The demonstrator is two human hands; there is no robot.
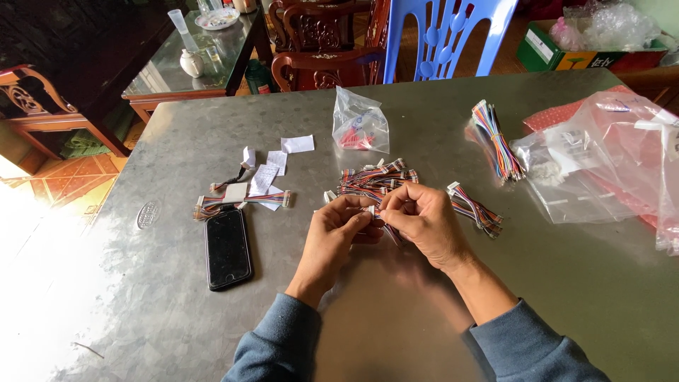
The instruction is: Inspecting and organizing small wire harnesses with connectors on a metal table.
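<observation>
Plainly, hands: the left hand and right hand meet at table centre, fingers pinched shut on one small wire harness with a white connector.
Loose pile: more harnesses at twelve o'clock, just beside the knuckles.
Snag risk: dangling wires could catch the pile and drag it (they lie very near).
Strain risk: a hard tug might pull a wire from its connector.
Phone: at nine o'clock, well apart.

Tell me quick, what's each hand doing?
Left hand: closed, pinching the small wire cable.
Right hand: closed, pinching the same cable.
</observation>
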